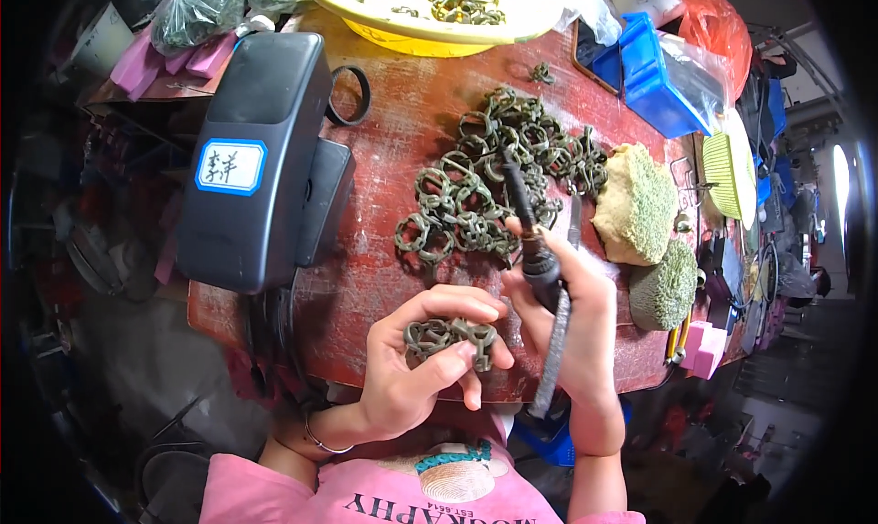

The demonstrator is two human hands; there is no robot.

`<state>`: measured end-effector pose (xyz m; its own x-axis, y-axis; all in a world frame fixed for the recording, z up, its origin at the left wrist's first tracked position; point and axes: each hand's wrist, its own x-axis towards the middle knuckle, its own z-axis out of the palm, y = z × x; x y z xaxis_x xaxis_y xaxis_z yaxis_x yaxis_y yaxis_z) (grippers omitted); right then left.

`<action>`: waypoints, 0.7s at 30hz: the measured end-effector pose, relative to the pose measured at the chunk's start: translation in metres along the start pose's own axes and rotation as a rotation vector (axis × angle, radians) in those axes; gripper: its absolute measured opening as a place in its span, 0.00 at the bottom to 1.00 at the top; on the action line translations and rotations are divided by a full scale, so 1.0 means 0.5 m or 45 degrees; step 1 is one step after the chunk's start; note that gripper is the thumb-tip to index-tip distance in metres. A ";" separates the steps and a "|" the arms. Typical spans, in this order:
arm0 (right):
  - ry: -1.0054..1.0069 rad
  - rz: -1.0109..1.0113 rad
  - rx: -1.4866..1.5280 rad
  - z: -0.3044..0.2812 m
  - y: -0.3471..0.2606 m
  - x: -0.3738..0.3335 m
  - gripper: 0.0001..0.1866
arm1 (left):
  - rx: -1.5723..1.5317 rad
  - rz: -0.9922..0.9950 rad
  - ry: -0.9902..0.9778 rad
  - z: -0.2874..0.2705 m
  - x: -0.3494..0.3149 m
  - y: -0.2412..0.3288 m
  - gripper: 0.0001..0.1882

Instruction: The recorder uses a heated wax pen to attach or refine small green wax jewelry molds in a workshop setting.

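My left hand [416, 364] is closed around a small cluster of dark green openwork ring pieces [439, 338], thumb on top and fingers behind. In my right hand [585, 318] is a pen-shaped tool [540, 266] with a dark grip and a thin black front end. A thick grey braided cord [552, 355] hangs from it past my palm. The tool's tip points up and away, over a pile of similar green ring pieces [471, 204] lying beyond my hands. It is apart from the cluster I hold.
A dark box-shaped device [251, 158] stands at the left of the red worn table [384, 94]. At the far edge sits a yellow basin [402, 39] with more green pieces. Right of the pile lie two greenish, rough-topped lumps [636, 204], near a blue bin [658, 80].
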<state>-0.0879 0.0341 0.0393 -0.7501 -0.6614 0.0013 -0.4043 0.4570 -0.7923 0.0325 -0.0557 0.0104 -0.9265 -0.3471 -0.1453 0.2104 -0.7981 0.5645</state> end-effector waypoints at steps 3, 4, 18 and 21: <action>0.027 0.045 -0.068 0.002 -0.009 0.000 0.16 | -0.066 -0.051 -0.017 -0.003 -0.004 0.008 0.15; 0.028 0.099 -0.110 0.000 -0.011 -0.006 0.14 | -0.094 -0.069 0.018 0.000 -0.006 0.008 0.15; 0.117 0.458 1.133 -0.060 -0.039 -0.149 0.07 | 0.743 0.185 -0.197 0.037 0.005 -0.022 0.11; 0.176 0.538 1.037 -0.046 -0.035 -0.159 0.08 | 0.786 0.205 -0.159 0.038 0.006 -0.036 0.09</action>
<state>-0.0332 0.0924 0.0671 -0.8283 -0.4343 -0.3540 0.3702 0.0501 -0.9276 0.0197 -0.0331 0.0154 -0.9354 -0.3493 0.0548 0.1664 -0.2981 0.9399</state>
